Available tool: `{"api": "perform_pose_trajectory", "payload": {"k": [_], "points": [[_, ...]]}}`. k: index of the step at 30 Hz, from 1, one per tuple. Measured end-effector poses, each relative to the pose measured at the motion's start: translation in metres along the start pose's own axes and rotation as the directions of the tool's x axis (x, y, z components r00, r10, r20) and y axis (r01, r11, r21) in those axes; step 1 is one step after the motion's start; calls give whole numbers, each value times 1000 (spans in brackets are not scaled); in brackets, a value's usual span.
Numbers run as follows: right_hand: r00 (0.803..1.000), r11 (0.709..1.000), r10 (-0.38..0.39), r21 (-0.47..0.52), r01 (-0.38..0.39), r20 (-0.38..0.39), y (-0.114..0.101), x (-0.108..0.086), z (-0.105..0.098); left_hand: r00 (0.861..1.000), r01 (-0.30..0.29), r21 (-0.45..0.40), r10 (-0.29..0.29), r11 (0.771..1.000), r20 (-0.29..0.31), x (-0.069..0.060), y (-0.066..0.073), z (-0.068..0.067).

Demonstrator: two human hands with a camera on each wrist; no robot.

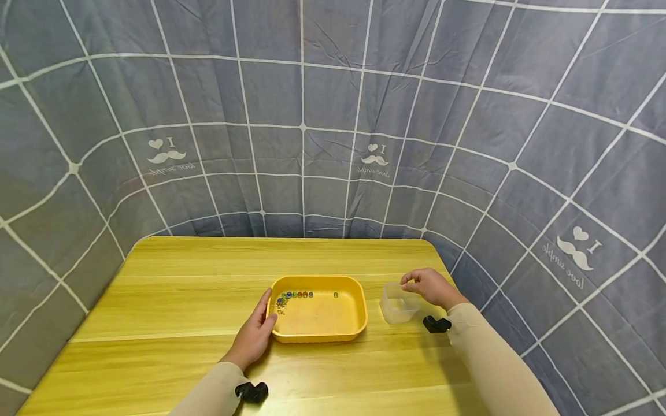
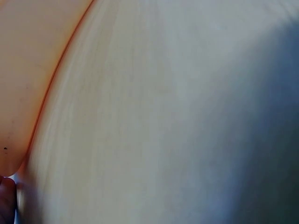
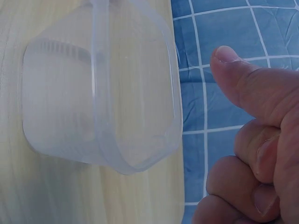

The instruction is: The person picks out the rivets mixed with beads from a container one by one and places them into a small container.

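Yellow tray (image 1: pixel 322 319) sits on the counter (image 1: pixel 182 306), open side up, long axis running left to right. Marbles (image 1: pixel 304 294) line its far wall toward the left, one lone marble (image 1: pixel 335 294) further right, gold-coloured bits (image 1: pixel 281 307) by the left end, too small to identify. Left hand (image 1: pixel 254 335) grips the tray's left side, thumb over the rim. Right hand (image 1: pixel 430 288) is at the clear plastic container (image 1: pixel 398 314), fingers curled; can't tell if they pinch anything. Step looks like reaching at the container, tray steadied; next move probably calls for a fine fingertip grip.
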State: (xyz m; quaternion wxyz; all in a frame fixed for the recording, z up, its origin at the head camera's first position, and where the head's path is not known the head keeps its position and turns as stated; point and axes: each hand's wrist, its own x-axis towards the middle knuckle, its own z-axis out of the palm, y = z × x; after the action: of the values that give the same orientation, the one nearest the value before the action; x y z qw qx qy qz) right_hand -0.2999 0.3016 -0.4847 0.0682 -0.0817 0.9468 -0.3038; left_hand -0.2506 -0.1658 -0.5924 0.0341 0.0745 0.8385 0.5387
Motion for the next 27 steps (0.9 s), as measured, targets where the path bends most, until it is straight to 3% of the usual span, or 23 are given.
{"api": "perform_pose_trajectory", "payload": {"k": [27], "points": [[1000, 1000, 10, 12, -10, 9, 2, -1, 6, 1000, -2, -2, 2, 1000, 2, -2, 2, 2]]}}
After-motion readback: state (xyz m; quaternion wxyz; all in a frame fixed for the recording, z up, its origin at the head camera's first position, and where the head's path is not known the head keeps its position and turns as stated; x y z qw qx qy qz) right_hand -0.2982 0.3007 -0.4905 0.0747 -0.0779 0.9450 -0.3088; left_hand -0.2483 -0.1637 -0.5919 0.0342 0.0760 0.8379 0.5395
